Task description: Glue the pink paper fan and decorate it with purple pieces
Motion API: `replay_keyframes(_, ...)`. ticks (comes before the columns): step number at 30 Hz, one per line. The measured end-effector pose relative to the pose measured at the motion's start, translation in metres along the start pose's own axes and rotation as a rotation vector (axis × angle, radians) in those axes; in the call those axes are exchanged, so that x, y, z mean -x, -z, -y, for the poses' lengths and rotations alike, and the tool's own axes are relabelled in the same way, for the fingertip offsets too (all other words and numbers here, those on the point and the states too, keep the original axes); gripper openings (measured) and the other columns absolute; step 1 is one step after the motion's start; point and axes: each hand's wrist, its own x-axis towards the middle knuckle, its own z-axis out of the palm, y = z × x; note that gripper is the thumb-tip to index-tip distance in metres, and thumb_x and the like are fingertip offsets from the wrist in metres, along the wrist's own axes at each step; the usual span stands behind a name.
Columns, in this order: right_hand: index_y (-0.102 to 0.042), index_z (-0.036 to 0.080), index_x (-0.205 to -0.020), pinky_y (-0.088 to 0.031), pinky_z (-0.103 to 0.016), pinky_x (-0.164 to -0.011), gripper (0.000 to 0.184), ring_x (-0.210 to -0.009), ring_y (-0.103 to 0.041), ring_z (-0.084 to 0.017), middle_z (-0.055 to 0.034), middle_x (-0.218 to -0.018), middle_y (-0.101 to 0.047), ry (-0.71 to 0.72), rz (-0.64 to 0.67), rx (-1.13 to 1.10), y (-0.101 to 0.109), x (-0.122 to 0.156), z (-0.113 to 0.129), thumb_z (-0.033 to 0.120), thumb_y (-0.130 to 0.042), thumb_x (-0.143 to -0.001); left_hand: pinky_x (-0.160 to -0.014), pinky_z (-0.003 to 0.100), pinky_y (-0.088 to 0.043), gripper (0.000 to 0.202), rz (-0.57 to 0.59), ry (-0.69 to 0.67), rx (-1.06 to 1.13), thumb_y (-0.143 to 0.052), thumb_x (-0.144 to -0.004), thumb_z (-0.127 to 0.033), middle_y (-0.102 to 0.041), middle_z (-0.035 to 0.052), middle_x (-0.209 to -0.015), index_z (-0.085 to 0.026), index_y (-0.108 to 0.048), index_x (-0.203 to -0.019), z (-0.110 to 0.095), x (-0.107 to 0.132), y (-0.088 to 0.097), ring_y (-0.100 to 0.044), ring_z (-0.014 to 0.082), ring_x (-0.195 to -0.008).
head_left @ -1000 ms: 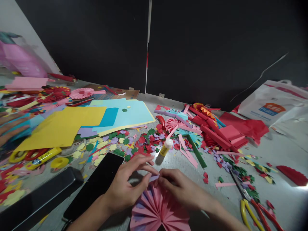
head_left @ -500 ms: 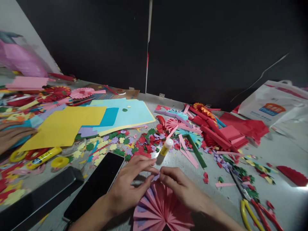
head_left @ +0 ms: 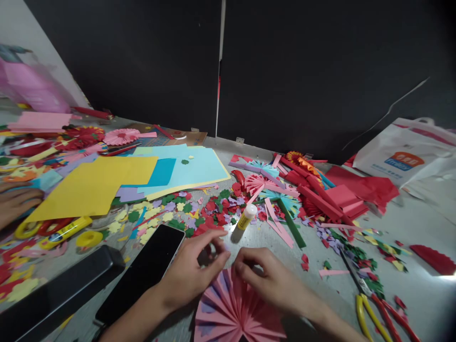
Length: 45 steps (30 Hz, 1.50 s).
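A round pink folded-paper fan [head_left: 231, 316] lies at the bottom centre, with patches of purple showing in its pleats. My right hand [head_left: 269, 275] is curled over its upper right edge, fingertips pinched on the paper. Beside it, my left hand [head_left: 199, 261] hovers at the fan's upper left, thumb and forefinger apart and the other fingers partly bent. A faint purple patch shows by its fingertips, too blurred to make out. Just beyond the hands stands a capped yellow glue stick [head_left: 246, 217].
A black phone [head_left: 142, 275] and dark case [head_left: 64, 294] lie left. Paper sheets [head_left: 96, 185] and punched paper flowers [head_left: 217, 213] spread beyond. Another person's hand [head_left: 17, 202] is far left. Scissors [head_left: 363, 289] and a white bag [head_left: 399, 152] lie right.
My hands have come apart at the fan's top edge. My left fingers have opened and drawn slightly left. The other person's hand has shifted left.
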Motion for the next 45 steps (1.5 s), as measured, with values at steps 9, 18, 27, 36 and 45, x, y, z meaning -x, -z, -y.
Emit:
replay_keyframes(9,-0.061,0.019,-0.093,-0.048,-0.027,-0.071,0.008,-0.08,-0.062,-0.015,-0.0019,-0.088,-0.068,-0.014,0.128,-0.074,0.019,0.007,0.008,0.022,-0.055,-0.097,-0.051,0.021,-0.032,0.02,0.601,0.382,0.15,-0.071,-0.077,-0.033,-0.051,-0.0068,-0.056,-0.017,-0.062,-0.069,-0.011,0.003,0.001,-0.044,0.0089,-0.053)
replay_keyframes(18,-0.062,0.021,-0.098,-0.045,-0.029,-0.068,0.013,-0.083,-0.061,-0.018,-0.0046,-0.099,-0.064,0.274,-0.19,0.51,-0.012,-0.021,-0.031,0.014,-0.063,-0.087,-0.047,0.023,-0.025,0.017,0.674,0.426,0.187,-0.07,-0.074,-0.029,-0.05,-0.0065,-0.052,-0.018,-0.06,-0.065,-0.009,0.002,0.002,-0.04,0.0086,-0.048)
replay_keyframes(27,-0.063,0.019,-0.09,-0.046,-0.029,-0.062,0.008,-0.08,-0.063,-0.02,-0.0049,-0.092,-0.065,0.368,-0.295,0.774,-0.025,-0.037,-0.047,0.014,-0.065,-0.084,-0.047,0.024,-0.025,0.018,0.694,0.423,0.207,-0.072,-0.073,-0.029,-0.048,-0.0073,-0.052,-0.018,-0.06,-0.066,-0.003,0.002,0.001,-0.037,0.0084,-0.048)
replay_keyframes(36,-0.061,0.018,-0.09,-0.043,-0.028,-0.061,0.018,-0.075,-0.061,-0.017,-0.0068,-0.09,-0.066,0.315,-0.286,0.709,-0.016,-0.034,-0.031,0.014,-0.046,-0.098,-0.043,0.023,-0.021,0.028,0.751,0.419,0.236,-0.082,-0.064,-0.031,-0.036,-0.0109,-0.047,-0.02,-0.056,-0.064,-0.004,0.0,0.005,-0.03,0.0081,-0.047)
replay_keyframes(45,-0.066,0.023,-0.1,-0.049,-0.031,-0.088,0.012,-0.093,-0.066,-0.017,-0.0015,-0.1,-0.072,0.188,0.228,0.083,0.054,0.026,0.045,0.029,-0.056,-0.103,-0.068,0.025,-0.042,0.025,0.622,0.247,0.529,-0.08,-0.072,-0.031,-0.06,-0.0028,-0.078,-0.018,-0.059,-0.068,-0.002,-0.002,0.005,-0.054,0.0111,-0.07)
